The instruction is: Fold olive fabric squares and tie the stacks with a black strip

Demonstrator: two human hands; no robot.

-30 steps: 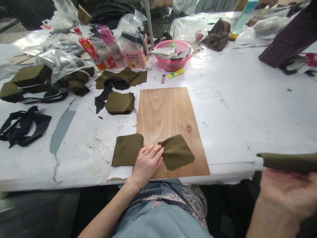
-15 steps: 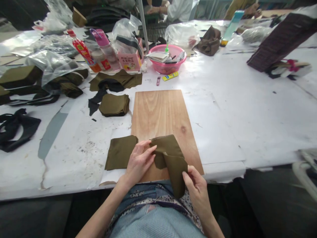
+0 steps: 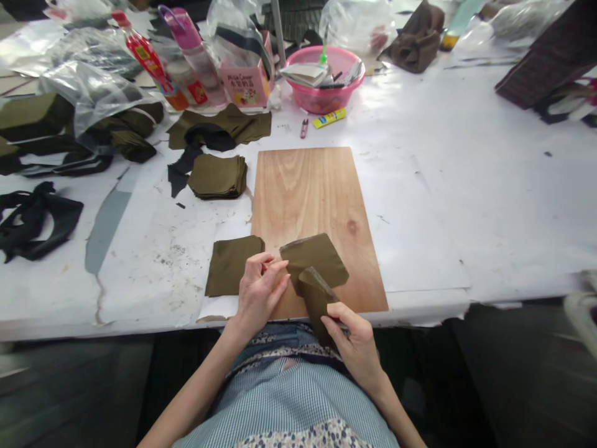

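From where I stand, the white-covered table [image 3: 433, 205] takes up most of the view, and the wooden board [image 3: 312, 193] lies flat at its near edge, squarely before the seated worker, probably to give a firm, smooth surface within reach of both arms. The pink basin [image 3: 321, 99] sits beyond the board, its loose contents kept together and out of the way. To the left are 2 olive piles: the far pile [image 3: 217, 174] beside the board, and the near pile [image 3: 231, 267] right at the board's left edge, close to the left hand, likely for easy reach. On the board's near end rests the flat olive piece [image 3: 321, 255], a greyish strip along its far edge. The held olive piece [image 3: 313, 298] curls over it, its lower end hanging past the table edge. The right hand [image 3: 357, 342] clamps that piece between thumb and fingers at its right side, which seems to leave the upper end free. The left hand [image 3: 261, 286] hovers by the flat piece's left corner, fingers loosely bent; I cannot tell whether they pinch anything. Smallest are the yellow tube [image 3: 329, 118] and the pink snips [image 3: 304, 129], just in front of the basin.
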